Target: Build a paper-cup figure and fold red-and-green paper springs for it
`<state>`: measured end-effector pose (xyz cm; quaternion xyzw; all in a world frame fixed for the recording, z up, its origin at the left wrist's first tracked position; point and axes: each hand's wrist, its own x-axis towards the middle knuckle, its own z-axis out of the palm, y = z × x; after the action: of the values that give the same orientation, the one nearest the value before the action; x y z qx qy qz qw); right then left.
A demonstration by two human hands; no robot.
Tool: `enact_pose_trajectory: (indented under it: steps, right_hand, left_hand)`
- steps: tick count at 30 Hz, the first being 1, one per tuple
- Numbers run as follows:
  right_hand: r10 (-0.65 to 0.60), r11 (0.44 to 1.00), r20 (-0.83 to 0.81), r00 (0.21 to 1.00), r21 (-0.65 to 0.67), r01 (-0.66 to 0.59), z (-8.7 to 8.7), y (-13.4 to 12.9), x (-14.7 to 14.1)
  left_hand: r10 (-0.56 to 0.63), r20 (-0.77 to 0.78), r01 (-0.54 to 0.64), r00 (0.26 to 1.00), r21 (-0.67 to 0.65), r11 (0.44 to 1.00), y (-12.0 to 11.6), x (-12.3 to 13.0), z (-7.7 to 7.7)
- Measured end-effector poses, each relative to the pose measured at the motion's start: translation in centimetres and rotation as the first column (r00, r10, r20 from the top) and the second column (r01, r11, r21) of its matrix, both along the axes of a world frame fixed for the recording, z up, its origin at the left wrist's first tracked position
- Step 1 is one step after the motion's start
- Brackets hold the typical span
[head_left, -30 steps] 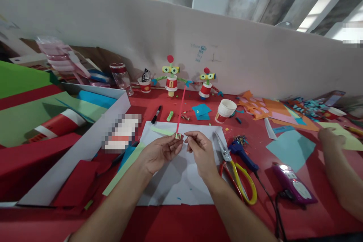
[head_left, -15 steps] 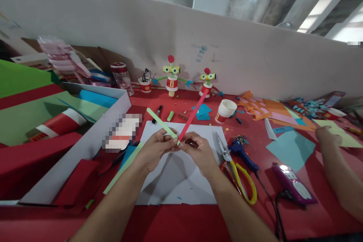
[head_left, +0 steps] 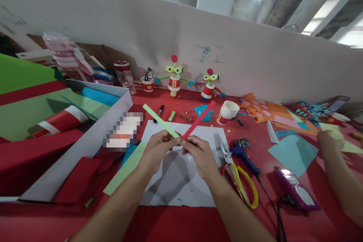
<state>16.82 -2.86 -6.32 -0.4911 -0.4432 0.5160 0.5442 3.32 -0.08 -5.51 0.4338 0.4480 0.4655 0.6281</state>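
Note:
Above the white paper sheet, my left hand and my right hand meet, both with fingers pinched at the joined ends of two paper strips. The light green strip slants up to the left from my left fingertips. Out to the upper right from my right fingertips runs the red strip. The joint itself is small and partly covered by the fingertips. Beyond the hands lie a green coiled strip and a dark striped coil.
Scissors, a blue glue gun and a purple device lie right. White cups and two paper-cup figures stand behind. A box fills the left. Another person's arm reaches in at far right.
The red strip has tilted further to the right and lower, widening the angle to the green strip. My hands still pinch the joint. The whole view has shifted slightly.

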Motion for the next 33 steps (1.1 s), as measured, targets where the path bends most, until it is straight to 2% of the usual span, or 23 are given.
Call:
enact_pose_trajectory:
  steps: [4, 7, 13, 21, 24, 33]
  right_hand:
    - [-0.060, 0.994, -0.150, 0.987, -0.095, 0.046, 0.0, 0.1, -0.1]
    - [-0.081, 0.990, -0.186, 0.979, -0.127, 0.058, 0.0, 0.2, -0.1]
    - [-0.081, 0.990, -0.228, 0.970, -0.131, 0.052, -0.1, 0.2, -0.1]
    - [-0.038, 0.991, -0.307, 0.951, -0.130, -0.003, -0.1, 0.3, -0.4]
    - [-0.009, 0.993, -0.288, 0.958, -0.116, -0.026, -0.2, 0.3, -0.3]
    - [0.000, 1.000, -0.077, 0.997, 0.015, 0.001, -1.1, 0.4, 0.0]
  left_hand:
    - [-0.007, -0.030, 0.004, 1.000, -0.112, 0.994, 0.0, -0.1, -0.1]
    - [-0.002, -0.027, -0.003, 1.000, -0.178, 0.984, 0.1, -0.1, -0.2]
    - [-0.056, 0.086, 0.070, 0.995, -0.167, 0.983, 0.1, 0.0, -0.2]
    - [0.015, 0.095, 0.005, 0.995, -0.211, 0.977, 0.1, 0.2, -0.1]
    - [0.007, 0.116, 0.016, 0.993, -0.198, 0.980, 0.1, 0.2, -0.2]
    - [-0.027, 0.144, 0.050, 0.989, -0.162, 0.985, 0.1, 0.0, 0.0]
